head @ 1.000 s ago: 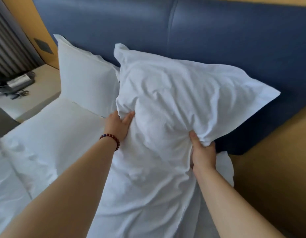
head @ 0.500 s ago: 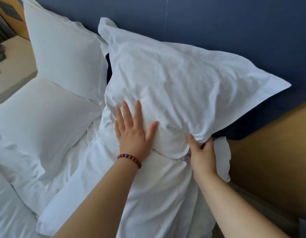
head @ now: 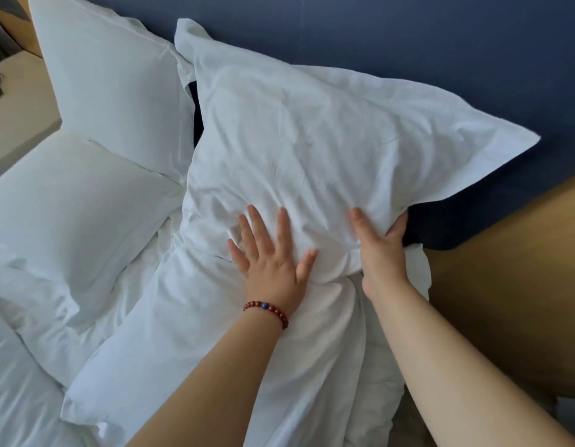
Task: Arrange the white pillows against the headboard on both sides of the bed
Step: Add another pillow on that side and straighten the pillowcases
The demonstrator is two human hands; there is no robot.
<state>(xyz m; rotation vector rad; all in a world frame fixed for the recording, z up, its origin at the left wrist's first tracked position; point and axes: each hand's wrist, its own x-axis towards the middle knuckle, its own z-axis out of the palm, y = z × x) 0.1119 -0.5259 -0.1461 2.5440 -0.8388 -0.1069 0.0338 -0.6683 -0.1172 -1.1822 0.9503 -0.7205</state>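
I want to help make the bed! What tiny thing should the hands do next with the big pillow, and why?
Probably nudge the pillow straight. It leans crooked on the blue headboard, while the other pillow beside it stands upright. The left hand presses flat on its front and the right hand grips its lower edge, ready to turn it.

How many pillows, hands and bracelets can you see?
Standing pillows: 2
Flat pillows: 2
Hands: 2, left and right
Bracelets: 1
Total: 7
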